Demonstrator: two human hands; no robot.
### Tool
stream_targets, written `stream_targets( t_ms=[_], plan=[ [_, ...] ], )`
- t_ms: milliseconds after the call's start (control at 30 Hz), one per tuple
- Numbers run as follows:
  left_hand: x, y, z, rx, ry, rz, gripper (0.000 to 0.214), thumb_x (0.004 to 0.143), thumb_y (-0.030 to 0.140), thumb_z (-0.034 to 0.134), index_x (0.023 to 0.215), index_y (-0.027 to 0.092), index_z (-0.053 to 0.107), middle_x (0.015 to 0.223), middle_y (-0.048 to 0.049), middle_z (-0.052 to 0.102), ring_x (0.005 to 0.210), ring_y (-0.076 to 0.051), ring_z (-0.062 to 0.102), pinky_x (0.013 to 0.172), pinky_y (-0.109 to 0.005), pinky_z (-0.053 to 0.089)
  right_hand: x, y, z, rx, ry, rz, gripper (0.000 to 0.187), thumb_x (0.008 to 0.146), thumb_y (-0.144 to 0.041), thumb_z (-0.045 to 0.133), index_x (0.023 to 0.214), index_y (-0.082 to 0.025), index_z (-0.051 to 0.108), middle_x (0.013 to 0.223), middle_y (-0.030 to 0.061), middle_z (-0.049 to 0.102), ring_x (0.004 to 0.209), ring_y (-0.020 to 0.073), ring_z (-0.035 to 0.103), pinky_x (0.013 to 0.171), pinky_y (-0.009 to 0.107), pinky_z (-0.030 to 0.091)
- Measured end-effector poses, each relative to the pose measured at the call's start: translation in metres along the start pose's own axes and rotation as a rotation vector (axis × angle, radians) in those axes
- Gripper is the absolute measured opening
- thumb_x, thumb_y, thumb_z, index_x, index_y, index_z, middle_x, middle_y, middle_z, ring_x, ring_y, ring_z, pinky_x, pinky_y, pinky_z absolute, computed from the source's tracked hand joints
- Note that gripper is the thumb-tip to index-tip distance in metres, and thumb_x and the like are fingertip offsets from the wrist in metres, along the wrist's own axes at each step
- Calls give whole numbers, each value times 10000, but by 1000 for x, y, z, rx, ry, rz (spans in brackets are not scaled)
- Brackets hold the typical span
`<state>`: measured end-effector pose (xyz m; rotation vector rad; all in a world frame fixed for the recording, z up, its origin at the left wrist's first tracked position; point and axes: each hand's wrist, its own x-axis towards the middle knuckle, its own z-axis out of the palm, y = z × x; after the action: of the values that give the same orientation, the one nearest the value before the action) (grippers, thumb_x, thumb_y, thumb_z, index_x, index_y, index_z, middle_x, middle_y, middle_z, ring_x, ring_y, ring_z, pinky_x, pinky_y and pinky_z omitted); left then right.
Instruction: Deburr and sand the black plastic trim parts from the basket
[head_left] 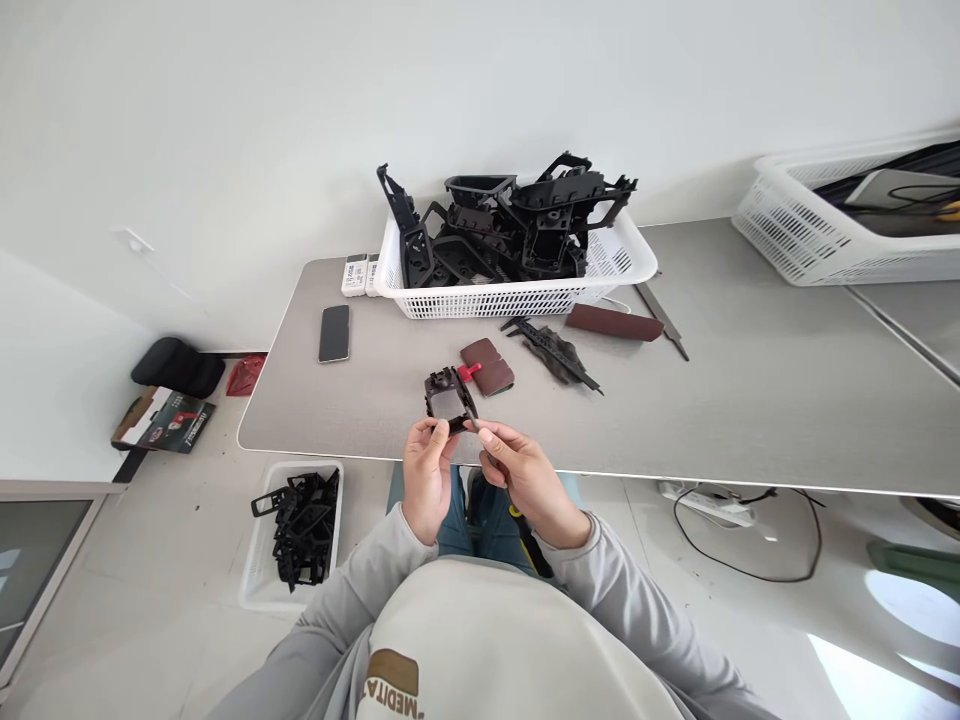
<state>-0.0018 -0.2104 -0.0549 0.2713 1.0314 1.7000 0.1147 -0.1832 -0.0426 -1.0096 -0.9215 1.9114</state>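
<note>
My left hand [429, 478] grips a black plastic frame part [450, 398] by its lower edge, just above the table's front edge. My right hand [529, 480] is shut on a hand tool with a black and yellow handle [529, 533], and its thin metal shaft [472, 425] reaches to the part's lower corner. Close beyond the part lies a folded piece of brown sandpaper [489, 366] with a small red item [469, 373] at its side.
A white plastic basket [517, 300] heaped with black parts stands on the grey table [712, 400], near a phone [334, 333], a metal file [664, 320] and a sandpaper strip [615, 322]. A white tray [255, 560] of black parts sits on the floor at left.
</note>
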Motion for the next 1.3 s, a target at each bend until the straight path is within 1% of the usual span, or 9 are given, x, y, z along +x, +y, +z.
stream_targets(
  t_ms=[67,133,267,333,400,600,833,1067,1300],
  plan=[
    [1,1,0,-10,-16,-1,363,678,450,834,830,187,635,882,-4,708,884,-145,674,886,-304,504,-2,-3,-3,7,-6,-7,454,691,-583,765,906,-203,640,628,-47,566,402,47,304,381,228,176],
    [2,1,-1,-23,-23,-12,387,665,477,838,837,180,658,928,-11,716,907,-140,672,889,-291,508,-5,-6,-6,13,-71,41,456,720,-593,739,914,-202,608,674,-27,621,383,36,286,357,214,170],
    [5,-1,-2,-14,-18,-41,381,632,446,868,802,187,647,880,10,705,789,-111,654,785,-263,524,-10,-5,-7,5,-212,189,482,748,-630,697,902,-194,561,556,-51,588,354,32,251,320,183,206],
    [5,-4,-2,14,-30,-38,390,630,457,867,796,188,639,869,7,702,745,-109,640,713,-254,517,-10,-4,-6,6,-205,212,501,740,-646,695,895,-191,556,528,-67,561,351,29,247,316,175,235],
    [5,-8,-3,47,-41,-6,395,635,473,859,797,190,637,877,-1,703,758,-117,642,702,-255,512,-10,-2,-5,12,-180,216,501,738,-647,695,885,-189,554,517,-77,539,349,27,242,313,172,252],
    [5,-17,-10,207,-51,139,338,711,484,805,842,215,647,963,-19,707,883,-142,644,813,-282,499,-9,0,-4,25,-169,248,504,721,-650,704,865,-194,545,491,-88,518,341,24,214,302,172,265],
    [3,-15,-9,358,-23,299,330,720,501,790,840,215,678,949,-46,713,939,-180,652,882,-313,478,-13,-4,-1,33,-186,235,479,739,-636,692,862,-196,547,493,-98,496,338,18,166,289,168,231],
    [2,-17,-11,376,-5,305,330,747,516,761,861,217,680,960,-48,713,934,-176,652,865,-303,479,-13,-4,-1,24,-165,242,510,712,-654,703,859,-195,538,490,-101,488,343,14,171,291,155,212],
    [1,-17,-10,371,0,333,327,742,504,770,851,208,682,961,-58,706,929,-179,649,864,-307,481,-15,-4,-1,22,-210,236,469,754,-634,675,868,-204,527,492,-104,485,341,17,151,287,150,181]
  ],
)
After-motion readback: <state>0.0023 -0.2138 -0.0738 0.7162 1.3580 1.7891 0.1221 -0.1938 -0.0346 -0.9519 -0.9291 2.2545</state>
